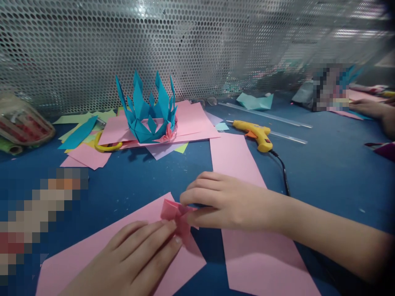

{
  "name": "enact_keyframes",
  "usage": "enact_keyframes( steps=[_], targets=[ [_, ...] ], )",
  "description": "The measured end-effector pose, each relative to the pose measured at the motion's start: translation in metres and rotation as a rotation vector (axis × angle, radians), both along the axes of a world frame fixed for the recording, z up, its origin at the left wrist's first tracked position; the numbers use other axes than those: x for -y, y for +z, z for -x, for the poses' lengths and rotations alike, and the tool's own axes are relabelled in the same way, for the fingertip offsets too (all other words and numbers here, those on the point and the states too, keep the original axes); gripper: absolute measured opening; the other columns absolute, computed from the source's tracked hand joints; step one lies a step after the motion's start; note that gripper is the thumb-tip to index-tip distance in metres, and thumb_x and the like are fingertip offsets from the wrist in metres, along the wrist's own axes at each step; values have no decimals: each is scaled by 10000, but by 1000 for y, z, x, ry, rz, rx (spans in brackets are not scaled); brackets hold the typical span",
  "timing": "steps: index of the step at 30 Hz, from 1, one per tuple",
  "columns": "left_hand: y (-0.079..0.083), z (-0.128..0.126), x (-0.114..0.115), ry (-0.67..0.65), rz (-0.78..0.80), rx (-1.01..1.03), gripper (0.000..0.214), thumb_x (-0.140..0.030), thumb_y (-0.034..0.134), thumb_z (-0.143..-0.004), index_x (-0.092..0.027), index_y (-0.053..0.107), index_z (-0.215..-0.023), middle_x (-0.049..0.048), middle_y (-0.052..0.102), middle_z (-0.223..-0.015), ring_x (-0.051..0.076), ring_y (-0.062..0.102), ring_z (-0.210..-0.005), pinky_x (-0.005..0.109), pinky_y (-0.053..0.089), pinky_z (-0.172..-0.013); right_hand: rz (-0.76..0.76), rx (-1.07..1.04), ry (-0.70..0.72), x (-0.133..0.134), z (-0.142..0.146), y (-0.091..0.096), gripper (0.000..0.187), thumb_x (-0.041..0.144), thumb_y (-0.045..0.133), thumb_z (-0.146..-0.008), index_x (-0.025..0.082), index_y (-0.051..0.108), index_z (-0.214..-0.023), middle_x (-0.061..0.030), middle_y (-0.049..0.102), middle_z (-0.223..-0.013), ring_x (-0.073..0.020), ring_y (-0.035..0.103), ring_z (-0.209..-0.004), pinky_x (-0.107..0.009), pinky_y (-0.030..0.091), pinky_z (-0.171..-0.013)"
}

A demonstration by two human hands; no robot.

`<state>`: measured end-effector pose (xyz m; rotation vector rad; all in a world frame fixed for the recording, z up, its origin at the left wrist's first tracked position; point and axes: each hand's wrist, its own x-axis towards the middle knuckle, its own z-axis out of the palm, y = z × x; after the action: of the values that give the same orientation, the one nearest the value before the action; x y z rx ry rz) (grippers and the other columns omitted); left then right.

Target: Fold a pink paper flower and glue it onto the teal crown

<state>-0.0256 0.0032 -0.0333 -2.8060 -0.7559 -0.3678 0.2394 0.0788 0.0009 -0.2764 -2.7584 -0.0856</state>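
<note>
A small folded pink paper piece (177, 217) sits low in the middle, over a pink sheet (92, 255) on the blue table (333, 172). My left hand (138, 257) lies on that sheet with its fingertips pressed against the piece's lower edge. My right hand (225, 203) reaches in from the right and pinches the piece's upper right side between thumb and fingers. A long pink strip (240, 172) runs under my right wrist.
A blue folded paper crown (148, 113) stands on pink sheets at the back, beside yellow-handled scissors (105, 144). A yellow glue gun (257, 135) with a black cord and clear glue sticks (265, 116) lie right. Perforated metal mesh (197, 41) walls the back. Another person's hand (378, 111) rests far right.
</note>
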Motion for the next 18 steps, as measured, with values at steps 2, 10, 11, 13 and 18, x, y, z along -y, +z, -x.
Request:
enact_keyframes(
  steps=[2,10,11,13,18],
  targets=[
    [0,1,-2,-40,-29,1,423,-299,376,-966,-226,527,-1354,-14,669,-1281,178,566,-1169,279,350,-1076,1,12,16,0,0,1,204,108,498,-963,197,672,-904,-51,669,-1111,-168,571,-1010,-306,451,-823],
    [5,-1,-2,-21,1,-3,418,-342,335,-983,-226,555,-1319,-30,648,-1320,184,557,-1187,301,317,-1084,-56,-39,-46,5,0,3,254,137,457,-991,168,685,-884,-52,693,-1146,-162,605,-974,-353,436,-916],
    [4,0,-2,-29,1,-1,419,-332,347,-976,-222,549,-1326,-26,644,-1326,188,556,-1191,305,312,-1091,-77,-53,-46,6,1,4,259,137,457,-990,163,685,-871,-48,698,-1143,-164,610,-958,-359,436,-916],
    [1,2,-3,-63,-4,-7,427,-322,385,-957,-210,541,-1338,-13,633,-1343,194,552,-1201,306,317,-1098,-76,-76,-63,11,3,6,240,120,457,-982,146,685,-914,-43,717,-1104,-157,626,-915,-352,439,-910],
    [-4,8,-2,-86,7,-50,446,-289,470,-909,-191,541,-1338,22,628,-1349,206,556,-1204,308,371,-1079,34,-74,-79,17,8,12,311,60,376,-967,105,614,-1163,-43,730,-1111,-108,650,-935,-287,445,-929]
  ],
)
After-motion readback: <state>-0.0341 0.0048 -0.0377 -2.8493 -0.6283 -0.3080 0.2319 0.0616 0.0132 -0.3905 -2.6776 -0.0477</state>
